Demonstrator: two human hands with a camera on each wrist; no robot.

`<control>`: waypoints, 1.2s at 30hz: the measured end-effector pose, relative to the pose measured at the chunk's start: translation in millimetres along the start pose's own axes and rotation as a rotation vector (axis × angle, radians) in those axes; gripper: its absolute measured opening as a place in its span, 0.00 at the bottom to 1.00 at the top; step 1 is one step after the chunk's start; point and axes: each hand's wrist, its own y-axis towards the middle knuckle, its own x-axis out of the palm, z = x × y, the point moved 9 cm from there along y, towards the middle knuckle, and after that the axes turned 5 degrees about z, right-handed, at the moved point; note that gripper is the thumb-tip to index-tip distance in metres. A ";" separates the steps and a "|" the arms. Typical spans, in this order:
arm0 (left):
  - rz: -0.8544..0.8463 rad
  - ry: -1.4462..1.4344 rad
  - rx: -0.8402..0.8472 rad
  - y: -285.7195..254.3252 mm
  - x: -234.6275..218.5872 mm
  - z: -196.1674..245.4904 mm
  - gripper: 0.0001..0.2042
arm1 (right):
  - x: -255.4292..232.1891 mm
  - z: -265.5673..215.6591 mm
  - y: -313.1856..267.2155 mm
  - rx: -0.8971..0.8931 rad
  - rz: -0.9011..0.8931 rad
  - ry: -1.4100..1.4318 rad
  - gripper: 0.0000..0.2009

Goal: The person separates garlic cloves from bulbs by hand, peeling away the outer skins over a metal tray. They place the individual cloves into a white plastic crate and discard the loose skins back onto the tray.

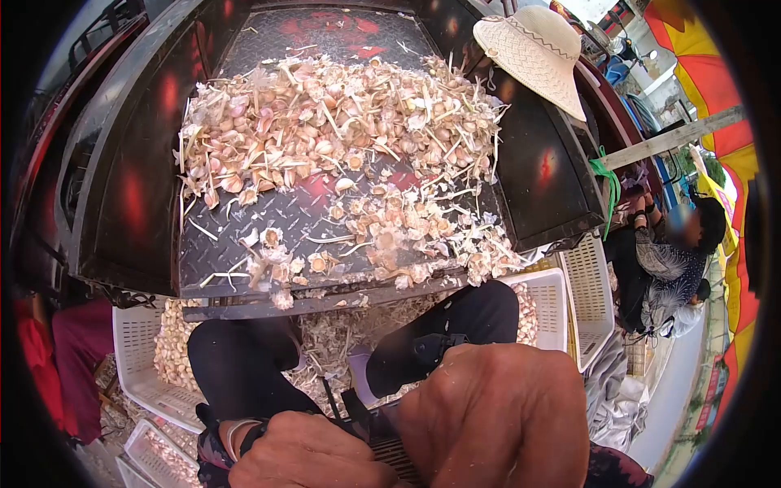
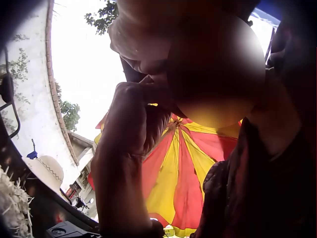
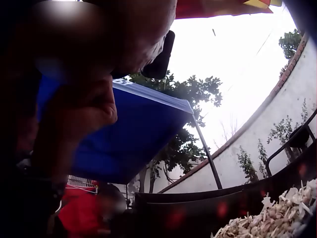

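In the head view both hands are raised close under the camera. My left hand [image 1: 313, 455], with a band on its wrist, lies beside a dark ribbed object [image 1: 389, 449]; its fingers are hidden. My right hand [image 1: 498, 415] shows only its back. In the left wrist view that right hand [image 2: 134, 116] has its fingers curled up against the face. What it holds is hidden. The right wrist view shows the right hand [image 3: 81, 111] only as a dark shape. A heap of garlic cloves and dry stalks [image 1: 342, 130] covers the dark checker-plate truck bed [image 1: 268, 220] ahead of my knees.
White plastic crates [image 1: 134, 358] with peeled garlic stand below the bed's edge, around my legs. A straw hat [image 1: 533, 53] lies on the bed's right wall. A seated person [image 1: 667, 268] is at the right, under a red and yellow umbrella [image 2: 183, 168].
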 end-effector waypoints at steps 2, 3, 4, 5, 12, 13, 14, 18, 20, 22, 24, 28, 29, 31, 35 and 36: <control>-0.002 0.009 -0.049 3.1 1.0 -0.8 0.06 | 2.4 -2.1 -0.8 0.000 -0.052 -0.057 0.06; -0.006 0.016 -0.093 4.7 1.6 -4.1 0.05 | 3.7 -3.9 -0.6 0.000 -0.082 -0.088 0.06; -0.005 0.011 -0.093 2.8 -3.9 -2.7 0.05 | 2.6 -11.3 -1.9 0.001 -0.081 -0.093 0.06; -0.091 0.045 -0.228 -4.2 -7.7 -12.5 0.10 | -2.7 -14.0 -4.5 0.106 -0.056 -0.310 0.03; -0.224 0.613 -0.719 -81.3 -26.9 -132.9 0.12 | -127.5 -157.9 -145.8 0.928 0.865 -1.637 0.08; -0.270 0.677 -0.768 -98.0 -42.8 -147.3 0.13 | -145.5 -204.3 -186.0 1.012 0.857 -1.825 0.09; -0.319 0.742 -0.816 -110.1 -59.1 -156.8 0.13 | -156.7 -246.0 -230.3 1.235 0.768 -1.987 0.09; -0.321 0.853 -1.020 -128.1 -98.5 -174.9 0.14 | -155.6 -282.2 -264.4 1.341 0.064 -2.530 0.09; -0.233 0.867 -1.031 -132.9 -112.1 -178.3 0.14 | -174.9 -247.8 -229.1 1.176 0.885 -1.923 0.09; -0.227 0.934 -1.001 -137.9 -122.9 -181.4 0.14 | -196.2 -178.0 -177.3 1.043 0.782 -1.763 0.08; -0.216 1.006 -0.967 -135.4 -130.6 -181.2 0.14 | -219.2 -95.0 -131.0 0.953 0.436 -1.781 0.10; -0.184 1.005 -1.039 -143.0 -144.7 -185.8 0.13 | -288.8 33.6 -110.6 0.775 -0.133 -1.916 0.13; -0.193 1.023 -1.034 -145.8 -147.0 -187.3 0.14 | -300.6 54.8 -117.3 0.773 -0.237 -1.955 0.12; -0.181 1.024 -0.989 -146.9 -149.5 -188.7 0.14 | -324.9 84.5 -130.0 0.854 -0.305 -2.013 0.12; -0.109 0.981 -1.052 -144.2 -150.9 -191.2 0.17 | -312.4 80.2 -115.2 0.934 -0.340 -1.883 0.11; -0.103 0.982 -1.054 -140.1 -147.9 -191.1 0.17 | -298.9 75.5 -107.6 1.064 -0.102 -1.660 0.11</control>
